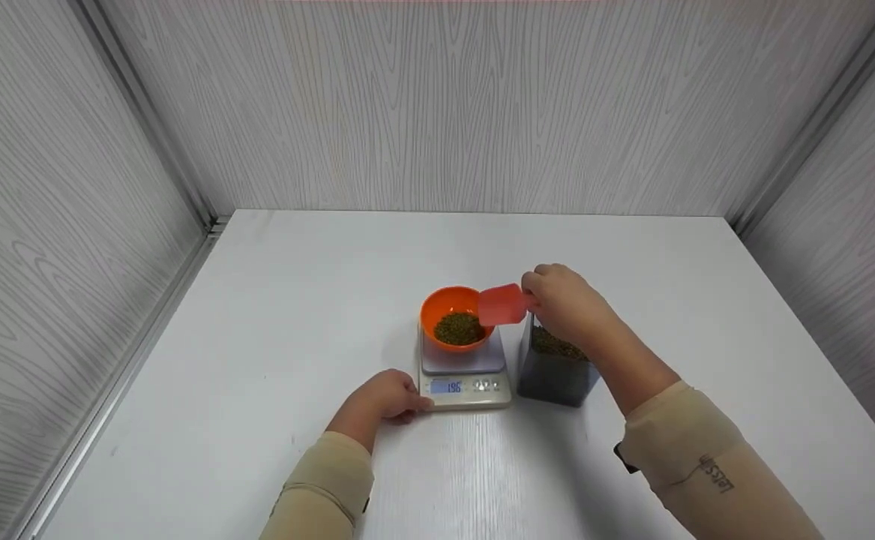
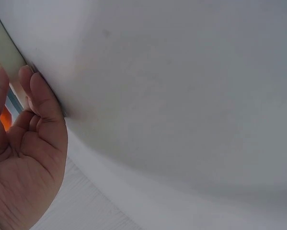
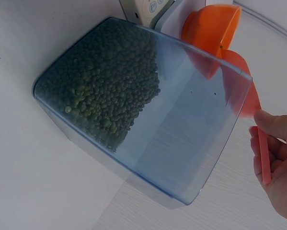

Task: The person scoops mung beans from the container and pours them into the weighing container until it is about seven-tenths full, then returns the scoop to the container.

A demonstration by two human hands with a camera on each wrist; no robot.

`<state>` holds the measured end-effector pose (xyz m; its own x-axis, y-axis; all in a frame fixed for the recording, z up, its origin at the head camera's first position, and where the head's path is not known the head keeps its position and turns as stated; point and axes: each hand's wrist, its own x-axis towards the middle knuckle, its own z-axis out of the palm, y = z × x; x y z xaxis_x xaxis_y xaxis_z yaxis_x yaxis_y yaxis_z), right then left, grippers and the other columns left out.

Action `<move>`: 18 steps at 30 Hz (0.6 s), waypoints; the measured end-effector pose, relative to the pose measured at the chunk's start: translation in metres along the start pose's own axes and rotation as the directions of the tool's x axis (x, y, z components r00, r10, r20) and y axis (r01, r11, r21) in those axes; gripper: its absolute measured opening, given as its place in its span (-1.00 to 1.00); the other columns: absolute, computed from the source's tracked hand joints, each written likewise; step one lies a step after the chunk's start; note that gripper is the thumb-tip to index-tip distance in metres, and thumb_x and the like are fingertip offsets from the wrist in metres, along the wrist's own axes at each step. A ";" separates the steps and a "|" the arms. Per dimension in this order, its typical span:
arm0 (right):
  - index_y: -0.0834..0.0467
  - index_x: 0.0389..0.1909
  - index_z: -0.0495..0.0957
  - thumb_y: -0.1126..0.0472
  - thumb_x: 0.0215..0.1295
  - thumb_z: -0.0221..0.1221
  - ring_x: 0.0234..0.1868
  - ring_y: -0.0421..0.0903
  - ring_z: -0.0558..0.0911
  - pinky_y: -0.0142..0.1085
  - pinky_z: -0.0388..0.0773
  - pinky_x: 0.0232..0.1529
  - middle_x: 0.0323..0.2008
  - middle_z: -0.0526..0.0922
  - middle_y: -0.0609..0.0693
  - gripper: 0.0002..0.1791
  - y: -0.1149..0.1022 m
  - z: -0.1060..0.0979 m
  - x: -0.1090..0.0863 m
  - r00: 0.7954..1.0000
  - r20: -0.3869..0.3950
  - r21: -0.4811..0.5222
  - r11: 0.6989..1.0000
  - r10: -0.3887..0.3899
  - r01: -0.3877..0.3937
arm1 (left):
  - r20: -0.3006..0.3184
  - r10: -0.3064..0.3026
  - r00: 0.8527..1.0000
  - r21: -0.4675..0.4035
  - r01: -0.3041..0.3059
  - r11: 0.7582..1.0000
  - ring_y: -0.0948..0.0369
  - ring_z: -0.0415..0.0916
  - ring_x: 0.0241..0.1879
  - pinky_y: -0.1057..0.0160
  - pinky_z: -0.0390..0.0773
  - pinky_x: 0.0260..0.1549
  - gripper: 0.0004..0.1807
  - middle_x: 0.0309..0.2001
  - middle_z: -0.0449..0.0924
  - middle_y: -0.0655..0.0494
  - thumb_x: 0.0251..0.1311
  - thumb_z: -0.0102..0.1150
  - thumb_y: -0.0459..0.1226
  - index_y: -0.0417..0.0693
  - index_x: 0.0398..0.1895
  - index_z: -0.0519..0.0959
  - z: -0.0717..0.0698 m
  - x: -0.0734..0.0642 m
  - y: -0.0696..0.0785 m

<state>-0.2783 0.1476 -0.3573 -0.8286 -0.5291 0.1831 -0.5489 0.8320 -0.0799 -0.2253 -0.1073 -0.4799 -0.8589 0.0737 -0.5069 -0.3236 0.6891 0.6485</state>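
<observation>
An orange bowl (image 1: 441, 300) with green beans, which look like mung beans (image 1: 459, 328), stands on a kitchen scale (image 1: 471, 401) whose lit display seems to read 196. My left hand (image 1: 386, 395) holds the scale's front left corner between thumb and bent fingers, also in the left wrist view (image 2: 30, 143). By its handle, my right hand (image 1: 568, 300) grips a translucent red scoop (image 1: 502, 304), its mouth tilted over the bowl's right rim. Below that hand, a clear bluish bin (image 3: 181, 124) holds more beans (image 3: 105, 86). Whether beans remain in the scoop, I cannot tell.
The white table (image 1: 295, 300) runs back to a grey wood-grain panel (image 1: 437, 105), with side panels left (image 1: 47, 225) and right (image 1: 842, 240). The bin stands close beside the scale's right side.
</observation>
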 end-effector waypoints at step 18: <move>0.21 -0.32 0.52 0.33 0.16 0.19 -0.35 -0.02 0.46 -0.17 0.48 -0.27 -0.41 0.50 0.06 -0.92 0.016 -0.010 -0.010 0.993 0.033 0.213 0.970 0.115 -0.119 | -0.009 0.016 1.000 0.013 -0.016 1.000 0.23 0.41 -0.60 0.31 0.47 -0.50 -0.73 -0.62 0.48 0.10 -0.01 0.33 -0.15 -0.11 -0.56 0.48 0.000 0.001 -0.001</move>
<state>-0.2779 0.1682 -0.3507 -0.8894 -0.4351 0.1402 -0.4568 0.8344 -0.3085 -0.2260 -0.1079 -0.4813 -0.8673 0.0786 -0.4915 -0.3047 0.6969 0.6492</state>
